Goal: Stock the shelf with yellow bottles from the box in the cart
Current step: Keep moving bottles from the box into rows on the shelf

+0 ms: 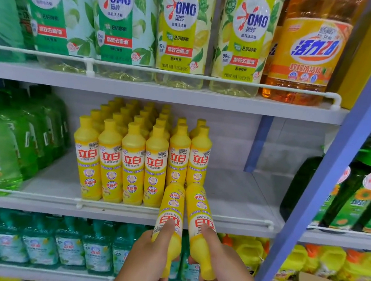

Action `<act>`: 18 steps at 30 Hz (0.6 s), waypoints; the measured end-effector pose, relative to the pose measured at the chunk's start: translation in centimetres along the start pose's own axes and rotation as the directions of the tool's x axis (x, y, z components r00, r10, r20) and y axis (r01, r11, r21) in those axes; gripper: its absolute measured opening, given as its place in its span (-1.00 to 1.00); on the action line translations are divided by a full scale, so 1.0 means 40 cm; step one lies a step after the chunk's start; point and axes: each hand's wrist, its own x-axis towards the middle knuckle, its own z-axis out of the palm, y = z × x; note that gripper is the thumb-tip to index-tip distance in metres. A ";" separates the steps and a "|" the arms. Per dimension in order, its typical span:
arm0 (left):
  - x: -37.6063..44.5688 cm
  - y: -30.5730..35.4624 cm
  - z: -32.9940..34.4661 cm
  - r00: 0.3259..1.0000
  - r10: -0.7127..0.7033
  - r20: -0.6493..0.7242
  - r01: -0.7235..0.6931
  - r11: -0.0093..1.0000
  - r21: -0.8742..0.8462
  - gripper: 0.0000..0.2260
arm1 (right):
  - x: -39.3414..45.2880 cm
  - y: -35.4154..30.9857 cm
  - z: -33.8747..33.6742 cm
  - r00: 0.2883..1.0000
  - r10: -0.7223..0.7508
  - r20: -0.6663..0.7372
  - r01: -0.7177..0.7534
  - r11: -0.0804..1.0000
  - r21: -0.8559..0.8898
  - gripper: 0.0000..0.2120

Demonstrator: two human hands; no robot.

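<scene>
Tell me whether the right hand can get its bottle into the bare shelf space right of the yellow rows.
Probably yes. The right hand holds its bottle base-first over the rail, and the shelf beyond looks bare.

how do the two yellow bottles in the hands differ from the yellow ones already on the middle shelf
The held bottles, one in the left hand at and one in the right hand at, point base-first at the shelf, labels upside down; the shelved bottles stand upright, caps up. The held bottles cross the shelf rail; the shelved ones sit behind it. All share the yellow body and red-lettered label.
</scene>
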 end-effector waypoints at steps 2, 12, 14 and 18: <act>0.006 0.005 -0.001 1.000 0.009 0.000 -0.009 1.000 -0.007 -0.45 | 0.004 -0.005 0.002 1.000 0.007 0.009 -0.007 1.000 -0.004 -0.38; 0.026 0.027 -0.023 0.992 -0.056 0.111 0.064 0.996 -0.070 -0.42 | -0.004 -0.042 0.013 0.999 0.041 0.012 -0.041 0.999 0.035 -0.40; 0.028 0.032 -0.029 0.989 -0.065 0.135 0.079 0.991 -0.107 -0.47 | -0.006 -0.052 0.011 0.998 0.051 0.025 -0.052 0.997 0.048 -0.40; 0.032 0.042 -0.042 0.980 -0.066 0.187 0.091 0.988 -0.128 -0.51 | -0.011 -0.071 0.012 0.994 0.077 0.071 -0.084 0.992 0.094 -0.41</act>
